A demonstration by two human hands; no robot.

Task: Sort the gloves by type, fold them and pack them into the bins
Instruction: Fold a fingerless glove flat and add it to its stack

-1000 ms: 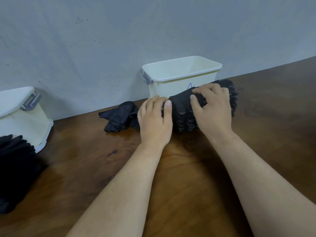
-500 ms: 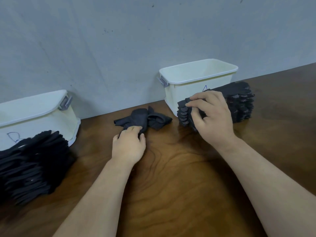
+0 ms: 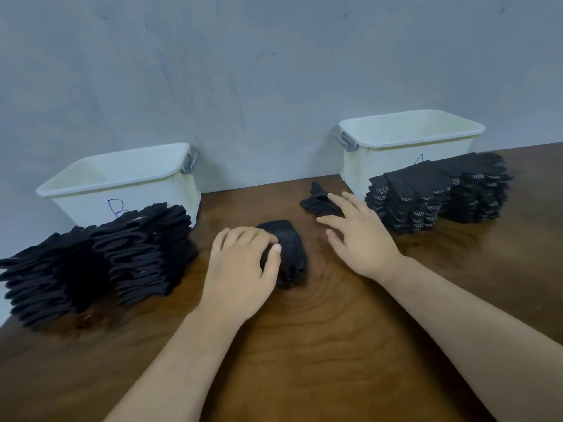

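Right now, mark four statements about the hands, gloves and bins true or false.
1. The left hand holds a balled black glove. True.
2. The plain stack stands before the bin marked B. True.
3. The dotted stack lies inside the right bin. False: it lies on the table, before that bin.
4. The right hand grips the dotted stack. False: its fingers are spread, by a loose glove.

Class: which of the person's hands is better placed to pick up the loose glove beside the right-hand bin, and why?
Right, most likely. The right hand is open and reaches right up to the loose glove, while the left hand is farther off and busy gripping the rolled glove mid-table.
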